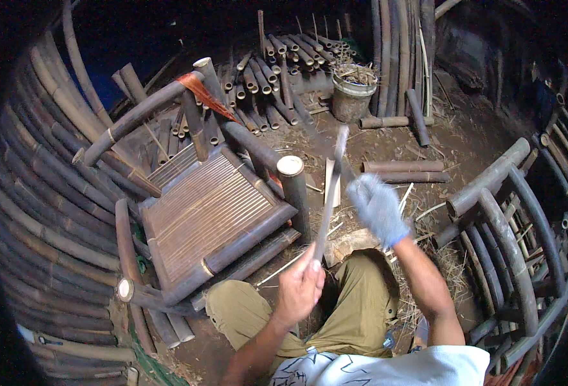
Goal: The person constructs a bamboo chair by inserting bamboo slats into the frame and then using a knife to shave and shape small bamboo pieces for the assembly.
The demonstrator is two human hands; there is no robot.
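Note:
My bare left hand point(301, 289) is closed round the lower end of a long, narrow bamboo strip point(329, 209), which points up and away from me. My right hand point(378, 209), in a grey-white work glove, is just right of the strip's middle with its fingers curled. A dark, motion-smeared shape lies between the glove and the strip, so what the glove holds is unclear. Behind the strip is a pale flat piece point(333, 183). A pale wood block point(350, 244) sits on the ground before my knees.
A bamboo chair point(213, 212) with a slatted seat and orange cloth stands left. Another bamboo frame point(518, 238) is at right. Cut bamboo tubes point(280, 67) are piled behind, beside a bucket point(353, 100) of scraps. Short poles point(405, 172) and shavings lie on the ground.

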